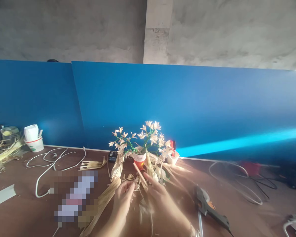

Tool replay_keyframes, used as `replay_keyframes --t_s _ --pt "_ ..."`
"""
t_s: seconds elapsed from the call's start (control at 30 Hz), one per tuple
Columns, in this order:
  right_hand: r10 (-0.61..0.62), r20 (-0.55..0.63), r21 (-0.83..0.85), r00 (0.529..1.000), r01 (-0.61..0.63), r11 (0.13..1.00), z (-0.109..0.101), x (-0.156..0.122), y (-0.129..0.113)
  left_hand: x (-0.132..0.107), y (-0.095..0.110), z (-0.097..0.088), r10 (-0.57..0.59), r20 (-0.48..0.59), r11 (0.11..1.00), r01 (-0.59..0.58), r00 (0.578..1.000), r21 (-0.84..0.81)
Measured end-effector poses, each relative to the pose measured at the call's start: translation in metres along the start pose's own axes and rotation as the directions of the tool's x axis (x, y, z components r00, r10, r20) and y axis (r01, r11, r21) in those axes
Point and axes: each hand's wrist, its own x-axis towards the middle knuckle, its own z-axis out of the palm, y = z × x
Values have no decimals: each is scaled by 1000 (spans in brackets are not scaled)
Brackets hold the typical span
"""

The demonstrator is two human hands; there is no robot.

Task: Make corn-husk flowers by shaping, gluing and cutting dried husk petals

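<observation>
My left hand [124, 195] is closed in a pinch, thumb against fingers; what lies in the pinch is too small to make out. Close beside it, my right hand [157, 190] holds a pale tan strip [140, 174] that looks like dried husk, its index finger pointing forward. Just beyond both hands stands a stack of paper cups [139, 160], holding green stems with pale star-shaped husk flowers [153, 136]. Bundles of dried husk [117, 169] lie around the cups. Small husk pieces [128, 177] are scattered near my fingertips.
A hot glue gun [207, 205] lies to the right. White cable [55, 161] and a blurred-out object [76, 196] are at left, with more husks [7, 153] and a white cup [35, 144]. A blue partition [187, 105] stands behind the brown table [182, 184].
</observation>
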Motion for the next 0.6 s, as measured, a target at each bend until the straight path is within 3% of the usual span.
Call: replay_keyframes --t_s 0.07,0.13,0.23,0.3,0.4,0.47,0.6 --pt "65 156 137 986 -86 987 10 -2 1 0 0 1 9 20 1000 -9 1000 -1" --pt "57 189 142 980 -85 986 19 -4 0 -1 -1 3 44 31 999 -44 999 16" --pt "-37 111 -121 993 51 991 20 -5 -8 -3 -3 4 86 26 994 -88 996 64" --pt "-123 24 -328 992 124 937 10 -6 -19 -3 -4 3 130 0 985 -129 992 119" --pt "-152 -145 -491 978 62 869 -12 -8 -36 1 -3 -5 254 21 935 -252 967 251" --pt "-69 -148 -580 987 -30 814 -20 -9 -40 6 -2 -11 331 130 848 -355 935 394" --pt "66 -34 -699 997 -71 712 -10 -9 -23 10 -3 -21 353 381 548 -519 855 656"
